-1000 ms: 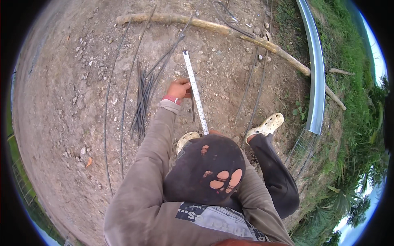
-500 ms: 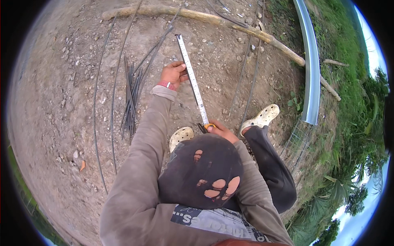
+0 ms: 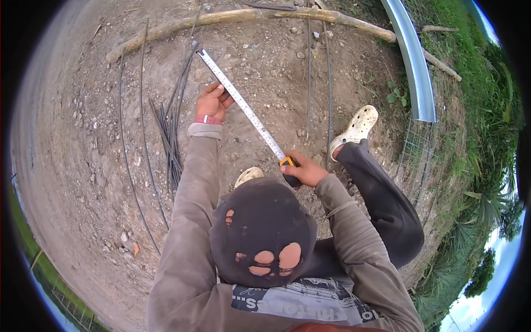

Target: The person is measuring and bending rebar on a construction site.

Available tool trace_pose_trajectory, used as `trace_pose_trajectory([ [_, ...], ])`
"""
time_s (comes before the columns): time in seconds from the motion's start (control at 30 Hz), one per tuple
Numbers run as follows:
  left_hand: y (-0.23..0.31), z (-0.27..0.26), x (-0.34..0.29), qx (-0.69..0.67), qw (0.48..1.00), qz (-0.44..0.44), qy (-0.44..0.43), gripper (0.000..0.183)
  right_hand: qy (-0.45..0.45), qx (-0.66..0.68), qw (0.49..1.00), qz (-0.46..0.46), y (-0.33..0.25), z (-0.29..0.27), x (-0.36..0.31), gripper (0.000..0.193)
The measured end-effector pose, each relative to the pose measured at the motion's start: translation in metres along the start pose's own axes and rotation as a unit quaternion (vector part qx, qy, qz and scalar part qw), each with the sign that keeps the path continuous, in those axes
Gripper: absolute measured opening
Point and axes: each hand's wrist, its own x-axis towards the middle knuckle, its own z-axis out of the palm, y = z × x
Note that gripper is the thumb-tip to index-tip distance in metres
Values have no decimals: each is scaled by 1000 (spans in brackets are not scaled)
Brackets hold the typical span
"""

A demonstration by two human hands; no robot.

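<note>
A tape measure with a yellow and black case is clasped in my right hand, just beyond my bent knee. Its white blade runs out slantwise to the far left, ending near some thin steel rods. My left hand, with a red band on the wrist, pinches the blade's near edge some way back from its tip; part of the fingers is hidden beneath. To the left of that hand, a bundle of dark steel rods lies on the dirt.
A wooden pole lies across the far ground. Long rods stretch along the left, others on the right. A shiny metal channel and wire mesh border grass. My light clog rests right of the tape.
Both hands have shifted in the view, the left one leftward and the right one slightly rightward. The tape blade now slants more to the left, and more of its case shows.
</note>
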Motion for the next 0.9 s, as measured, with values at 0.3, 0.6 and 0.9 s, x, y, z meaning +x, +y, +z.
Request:
trace_pose_trajectory([
  [0.3,-4,-4,2,11,1000,1,16,19,9,-48,998,-34,15,-14,9,72],
  [0.6,2,-16,-5,54,998,-7,7,21,-11,-44,998,-33,25,-3,6,64],
  [0.9,7,-10,-37,87,996,6,-32,24,-9,-34,997,-62,42,6,-11,71],
])
